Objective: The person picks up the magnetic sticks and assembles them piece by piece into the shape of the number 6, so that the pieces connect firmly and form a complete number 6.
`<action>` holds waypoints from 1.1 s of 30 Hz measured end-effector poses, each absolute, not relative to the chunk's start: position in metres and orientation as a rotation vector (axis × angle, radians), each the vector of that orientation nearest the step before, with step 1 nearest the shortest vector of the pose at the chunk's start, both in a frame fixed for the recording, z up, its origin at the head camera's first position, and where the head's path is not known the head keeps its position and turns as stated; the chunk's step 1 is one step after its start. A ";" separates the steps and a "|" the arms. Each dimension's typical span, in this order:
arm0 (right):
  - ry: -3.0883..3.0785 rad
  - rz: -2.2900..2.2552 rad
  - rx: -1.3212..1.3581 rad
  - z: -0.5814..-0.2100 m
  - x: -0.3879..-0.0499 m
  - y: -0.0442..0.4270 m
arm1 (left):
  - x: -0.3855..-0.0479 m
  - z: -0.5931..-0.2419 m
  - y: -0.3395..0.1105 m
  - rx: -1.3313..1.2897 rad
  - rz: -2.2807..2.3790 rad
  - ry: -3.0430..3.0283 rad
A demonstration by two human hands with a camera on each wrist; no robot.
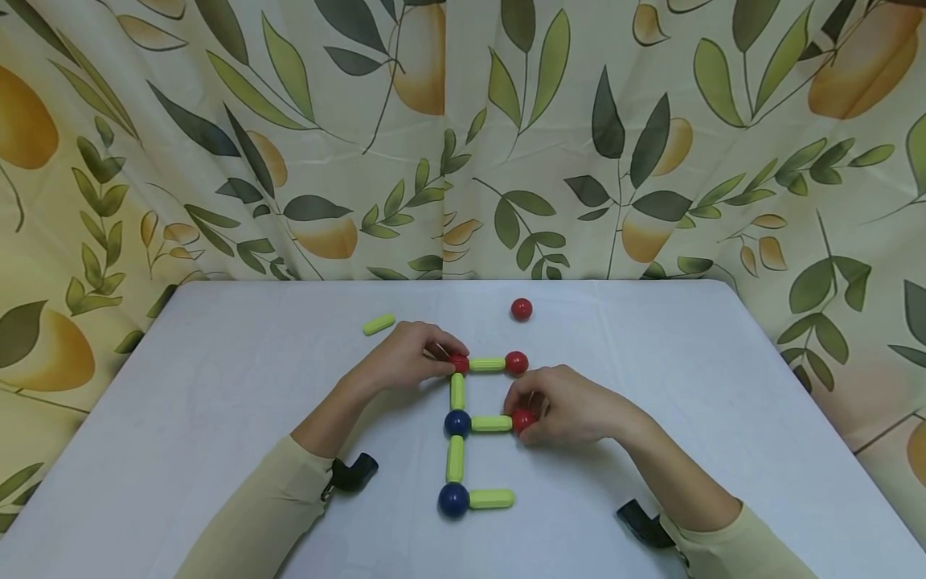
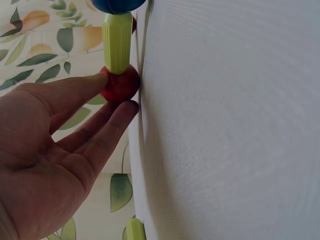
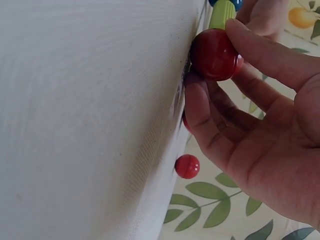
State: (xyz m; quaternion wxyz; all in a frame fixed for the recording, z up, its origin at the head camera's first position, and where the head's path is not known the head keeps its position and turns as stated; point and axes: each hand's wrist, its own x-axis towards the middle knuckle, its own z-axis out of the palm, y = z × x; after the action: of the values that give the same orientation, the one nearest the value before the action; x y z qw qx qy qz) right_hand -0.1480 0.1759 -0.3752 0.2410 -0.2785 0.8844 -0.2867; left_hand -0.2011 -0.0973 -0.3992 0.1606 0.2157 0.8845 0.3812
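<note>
On the white table lies a frame of balls joined by yellow-green rods. My left hand (image 1: 415,355) pinches the red ball (image 2: 120,84) at its top left corner, between thumb and fingers. With my right hand (image 1: 571,406) I grip another red ball (image 3: 215,54) at the right end of the middle rod (image 1: 492,424). That rod meets a dark blue ball (image 1: 457,423) on the left. A third red ball (image 1: 517,363) ends the top rod (image 1: 488,364). Below, a second blue ball (image 1: 453,500) carries a rod (image 1: 492,498) whose right end is bare.
A loose red ball (image 1: 522,310) rests near the table's back edge. One loose yellow-green rod (image 1: 379,324) lies behind my left hand. A leaf-and-fruit patterned curtain (image 1: 535,161) hangs behind the white table (image 1: 239,338). Black wrist cameras (image 1: 354,473) sit under both forearms.
</note>
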 end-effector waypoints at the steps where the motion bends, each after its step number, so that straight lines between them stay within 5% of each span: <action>1: 2.420 -0.786 -0.764 -0.375 -0.148 0.176 | -0.201 -0.399 -0.097 0.616 1.091 2.525; 33: 2.410 -0.811 -0.766 -0.373 -0.151 0.179 | -0.202 -0.399 -0.099 0.634 1.103 2.512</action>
State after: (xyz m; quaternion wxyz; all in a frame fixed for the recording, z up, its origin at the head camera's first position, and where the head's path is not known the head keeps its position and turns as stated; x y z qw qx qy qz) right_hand -0.1512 0.1795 -0.3734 0.2404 -0.2799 0.8809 -0.2965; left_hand -0.2019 -0.0995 -0.3991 0.1623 0.2223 0.8802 0.3866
